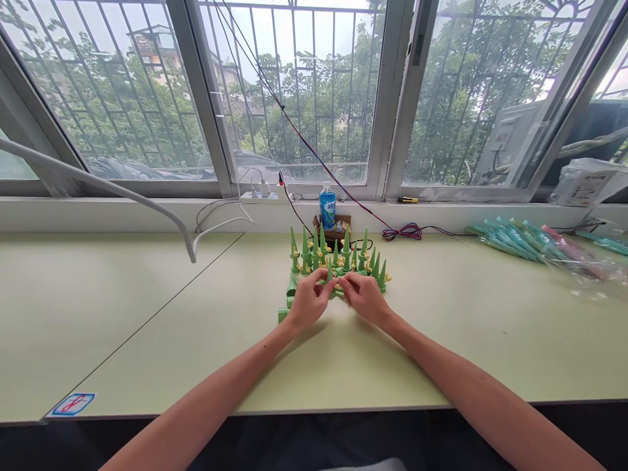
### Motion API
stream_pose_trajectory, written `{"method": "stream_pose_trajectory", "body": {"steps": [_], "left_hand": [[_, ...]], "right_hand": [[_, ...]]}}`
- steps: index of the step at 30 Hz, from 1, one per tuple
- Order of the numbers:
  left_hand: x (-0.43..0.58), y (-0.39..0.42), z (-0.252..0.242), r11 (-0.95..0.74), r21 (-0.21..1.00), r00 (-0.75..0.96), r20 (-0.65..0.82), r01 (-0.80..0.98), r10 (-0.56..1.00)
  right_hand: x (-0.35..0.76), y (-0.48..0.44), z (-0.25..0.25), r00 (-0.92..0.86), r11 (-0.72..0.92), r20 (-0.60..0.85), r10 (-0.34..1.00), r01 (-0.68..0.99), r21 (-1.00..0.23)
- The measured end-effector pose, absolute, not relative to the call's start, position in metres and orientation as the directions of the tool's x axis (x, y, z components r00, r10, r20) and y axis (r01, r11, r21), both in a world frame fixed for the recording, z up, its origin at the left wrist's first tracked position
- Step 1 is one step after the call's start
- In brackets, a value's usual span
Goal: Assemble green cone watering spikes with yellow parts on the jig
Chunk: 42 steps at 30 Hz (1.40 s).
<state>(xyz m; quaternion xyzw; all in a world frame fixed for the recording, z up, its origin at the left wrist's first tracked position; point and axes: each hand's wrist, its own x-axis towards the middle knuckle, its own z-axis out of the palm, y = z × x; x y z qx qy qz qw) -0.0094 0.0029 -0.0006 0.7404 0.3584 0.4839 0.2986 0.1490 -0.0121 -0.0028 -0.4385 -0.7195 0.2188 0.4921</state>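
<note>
My left hand (309, 303) pinched a green cone (330, 269) low down, between thumb and fingers, and my right hand (364, 296) was curled in from the other side, its fingertips close against the cone; whether those fingertips gripped anything, I could not tell. The cone was straight in front of me, above the table (171, 353), just on the near side of a cluster of similar standing cones (346, 242) with yellow bits (295, 252) on them. It looked like smooth moulded plastic, so I judged it light and stiff, a little apt to twist in dry fingers, with the narrow tip likely its weakest part. The wide lower part seemed the best place to take hold, with thumb and finger on opposite sides and only a gentle squeeze. The tip pointed up, and the long axis ran close to upright, much like the cones behind it. My fingers hid its bottom end, so I could not tell whether it rested on anything
</note>
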Motion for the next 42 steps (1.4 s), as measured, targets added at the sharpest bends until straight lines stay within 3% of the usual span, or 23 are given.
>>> {"method": "stream_pose_trajectory", "body": {"steps": [13, 23, 33, 38, 42], "left_hand": [[-0.0078, 0.0003, 0.0036, -0.603, 0.742, 0.282, 0.535, 0.295, 0.796], [-0.0102, 0.0015, 0.0005, -0.640, 0.739, 0.357, 0.551, 0.211, 0.754], [-0.0084, 0.0053, 0.0051, -0.456, 0.881, 0.158, 0.436, 0.127, 0.886], [-0.0073, 0.0029, 0.0084, -0.314, 0.946, 0.266, 0.284, 0.078, 0.921], [-0.0068, 0.0019, 0.0075, -0.296, 0.953, 0.357, 0.256, 0.063, 0.898]], "right_hand": [[0.1495, -0.0125, -0.0035, -0.104, 0.513, 0.518, 0.849, 0.399, -0.760], [0.1504, -0.0099, -0.0029, -0.033, 0.490, 0.531, 0.846, 0.437, -0.754], [0.1513, -0.0103, -0.0033, -0.019, 0.517, 0.553, 0.833, 0.379, -0.767], [0.1512, -0.0112, -0.0031, -0.051, 0.552, 0.569, 0.821, 0.332, -0.765], [0.1519, -0.0102, -0.0039, -0.051, 0.551, 0.568, 0.821, 0.328, -0.767]]}}
